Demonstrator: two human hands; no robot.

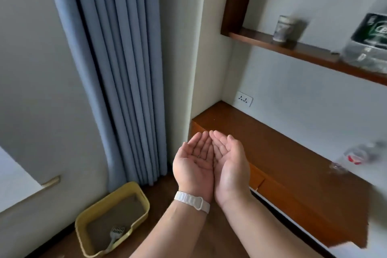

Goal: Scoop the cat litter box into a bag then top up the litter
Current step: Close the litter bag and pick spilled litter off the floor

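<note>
A yellow litter box (82,223) stands on the floor at the lower left, filled with grey-brown litter. A pale slotted scoop (115,236) lies inside it, leaning against the near wall. My left hand (193,162) and my right hand (229,159) are held side by side, palms up and cupped, well above and to the right of the box. Neither hand holds anything. A white band is on my left wrist.
A blue curtain (123,73) hangs behind the box. A brown wooden desk (282,153) runs along the right wall, with a plastic bottle (354,156) on it. The shelf (293,48) above carries a cup (283,28) and a large water jug (368,42).
</note>
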